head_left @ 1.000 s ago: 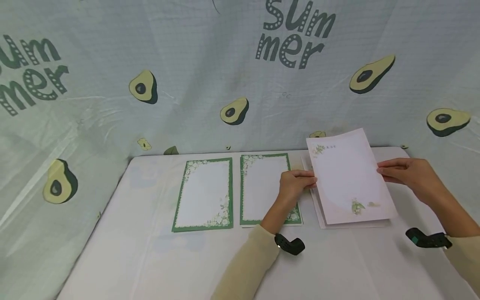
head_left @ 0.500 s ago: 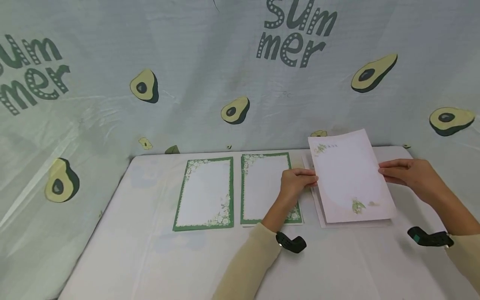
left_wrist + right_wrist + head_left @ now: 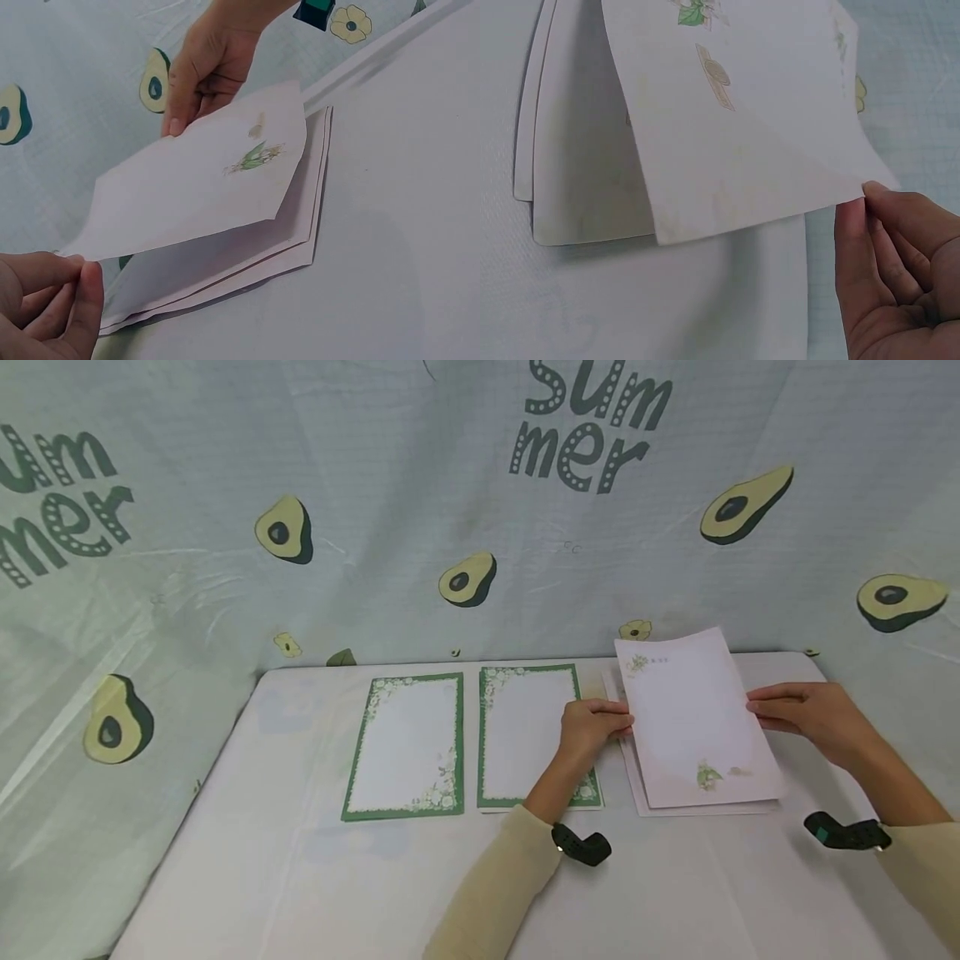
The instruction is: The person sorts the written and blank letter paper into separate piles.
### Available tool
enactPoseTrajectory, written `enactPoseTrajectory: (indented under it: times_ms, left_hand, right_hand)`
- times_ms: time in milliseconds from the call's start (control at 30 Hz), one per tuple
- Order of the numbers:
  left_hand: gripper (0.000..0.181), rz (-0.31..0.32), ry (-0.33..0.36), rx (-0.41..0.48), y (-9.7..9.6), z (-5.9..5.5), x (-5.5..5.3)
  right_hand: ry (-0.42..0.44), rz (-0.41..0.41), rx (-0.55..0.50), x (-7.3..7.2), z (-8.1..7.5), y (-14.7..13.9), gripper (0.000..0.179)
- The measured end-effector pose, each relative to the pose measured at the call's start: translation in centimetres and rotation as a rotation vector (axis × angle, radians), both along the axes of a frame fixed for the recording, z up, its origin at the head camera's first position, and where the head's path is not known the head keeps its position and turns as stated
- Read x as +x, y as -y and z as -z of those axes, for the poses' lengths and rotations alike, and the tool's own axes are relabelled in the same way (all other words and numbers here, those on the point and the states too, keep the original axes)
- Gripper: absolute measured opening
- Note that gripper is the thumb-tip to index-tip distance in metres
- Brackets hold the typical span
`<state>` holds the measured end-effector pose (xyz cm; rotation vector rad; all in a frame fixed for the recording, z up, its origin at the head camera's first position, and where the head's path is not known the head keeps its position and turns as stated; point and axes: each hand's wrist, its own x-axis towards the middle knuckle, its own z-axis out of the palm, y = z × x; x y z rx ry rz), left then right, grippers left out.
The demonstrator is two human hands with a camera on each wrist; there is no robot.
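A pale pink sheet of paper with small green leaf prints is held up by its two side edges. My left hand pinches the left edge between thumb and fingers; my right hand pinches the right edge. Beneath it, other pink sheets lie stacked on the table, slightly out of line, and a gap shows between them and the raised sheet. In the right wrist view the raised sheet bends near the thumb and fingertips of the right hand.
Two piles of green-bordered paper lie to the left: the middle pile, partly behind my left forearm, and the left pile. The white-covered table meets an avocado-print cloth at the back.
The raised sheet's right side has come slightly lower and to the left, together with my right hand. My left hand stays nearly where it was, still pinching the sheet.
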<state>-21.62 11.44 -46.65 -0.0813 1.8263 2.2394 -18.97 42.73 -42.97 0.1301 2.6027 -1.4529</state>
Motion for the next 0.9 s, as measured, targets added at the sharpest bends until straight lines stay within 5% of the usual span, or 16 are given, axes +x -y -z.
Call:
enactPoseTrajectory:
  times_ms: [600,900]
  left_hand:
    - [0.008,0.005,0.003,-0.091,0.5,0.1,-0.1]
    - [0.015,0.07,0.035,-0.129,0.6,-0.3,-0.2]
  right_hand:
    - [0.056,-0.027,-0.013,-0.6,1.5,0.5,0.055]
    - [0.1,-0.004,-0.039,-0.5,2.8,-0.2,0.052]
